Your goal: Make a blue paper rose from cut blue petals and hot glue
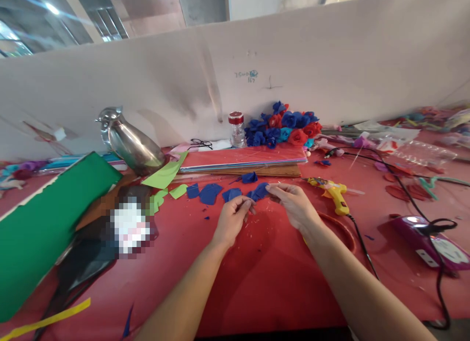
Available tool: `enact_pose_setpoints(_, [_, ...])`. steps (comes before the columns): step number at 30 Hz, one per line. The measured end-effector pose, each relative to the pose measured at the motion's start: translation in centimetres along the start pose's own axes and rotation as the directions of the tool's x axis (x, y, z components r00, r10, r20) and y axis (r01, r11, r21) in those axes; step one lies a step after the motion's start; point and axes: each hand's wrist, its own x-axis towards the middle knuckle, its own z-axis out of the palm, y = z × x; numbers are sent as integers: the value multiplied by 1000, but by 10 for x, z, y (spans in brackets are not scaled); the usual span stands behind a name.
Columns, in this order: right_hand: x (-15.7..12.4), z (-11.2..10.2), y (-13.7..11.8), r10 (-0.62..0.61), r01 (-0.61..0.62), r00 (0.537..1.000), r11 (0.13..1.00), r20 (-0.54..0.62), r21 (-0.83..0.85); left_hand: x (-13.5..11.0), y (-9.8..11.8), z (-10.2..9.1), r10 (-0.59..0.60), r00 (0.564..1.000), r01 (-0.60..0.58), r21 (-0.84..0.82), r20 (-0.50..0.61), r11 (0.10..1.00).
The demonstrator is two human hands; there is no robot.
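Note:
My right hand (293,204) pinches the edge of a blue paper petal (260,191) between thumb and fingertips. Beside it, my left hand (232,221) is closed, its thumb pressed to the fingers. Whatever it holds, if anything, is too small to make out. Blue paper pieces (210,193) lie in a row on the red tabletop (242,282), one of them partly behind my left hand. A small folded blue piece (249,177) rests just beyond the hands. Green paper cuttings (178,191) are to the left of the row.
A yellow glue gun (338,199) lies right of my right hand, its cord trailing forward. Behind are a paper stack (242,160), a glass jar (238,130) and blue and red paper flowers (290,123). A metal jug (132,143) stands left; a purple power strip (428,243) sits right.

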Motion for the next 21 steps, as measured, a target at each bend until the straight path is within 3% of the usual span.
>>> enact_pose_setpoints(13, [0,2,5,42,-42,999,996,5,77,-2,-3,4,-36,999,34,-182,-9,983])
enact_pose_setpoints(21, [0,2,7,56,-58,998,994,28,93,2,-10,3,-156,987,161,-367,44,916])
